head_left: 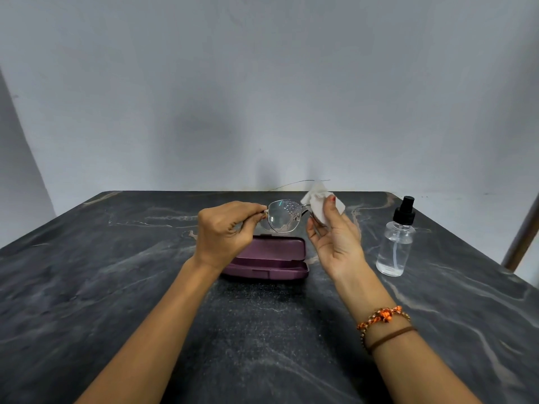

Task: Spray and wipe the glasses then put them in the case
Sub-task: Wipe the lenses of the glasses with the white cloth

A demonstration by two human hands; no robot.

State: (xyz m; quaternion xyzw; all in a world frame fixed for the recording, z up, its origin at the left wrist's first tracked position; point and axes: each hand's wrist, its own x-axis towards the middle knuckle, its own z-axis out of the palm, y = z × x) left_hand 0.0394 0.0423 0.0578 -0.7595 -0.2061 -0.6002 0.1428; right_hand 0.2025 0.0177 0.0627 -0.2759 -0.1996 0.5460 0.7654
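Note:
Thin metal-framed glasses [284, 215] hang in the air above the table, temples pointing away from me. Droplets speckle the visible left lens. My left hand [226, 231] pinches the frame's left corner. My right hand [332, 237] holds a crumpled white tissue [319, 204] over the right lens, which is hidden by it. Below the glasses lies a purple hard case [271, 259], lid open. A clear spray bottle [396, 243] with a black nozzle stands upright on the table, to the right of my right hand and apart from it.
The dark marbled table [116, 287] runs back to a grey wall. A brown pole [522, 231] leans at the far right edge of the view.

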